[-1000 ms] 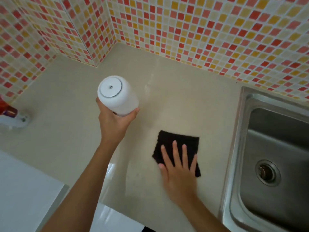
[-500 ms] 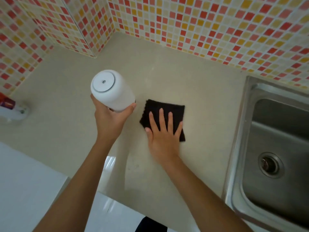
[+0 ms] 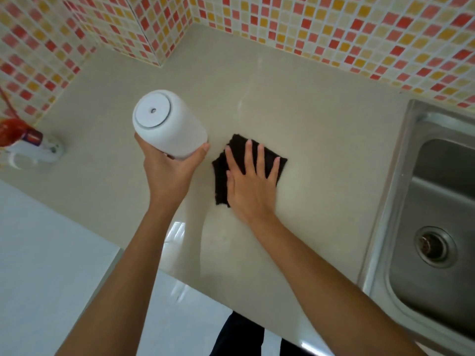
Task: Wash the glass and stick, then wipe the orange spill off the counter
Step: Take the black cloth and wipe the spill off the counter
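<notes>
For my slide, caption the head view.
Right hand presses black cloth flat on counter; left hand holds white container aloft.

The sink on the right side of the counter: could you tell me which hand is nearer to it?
Right. The right hand presses the black cloth mid-counter, nearer the sink; the left hand, holding the white container, is farther away.

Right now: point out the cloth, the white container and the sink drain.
cloth (image 3: pixel 267 156): head view, black fabric between the fingers.
white container (image 3: pixel 180 132): head view, its side wall.
sink drain (image 3: pixel 435 246): head view, strainer centre.
</notes>
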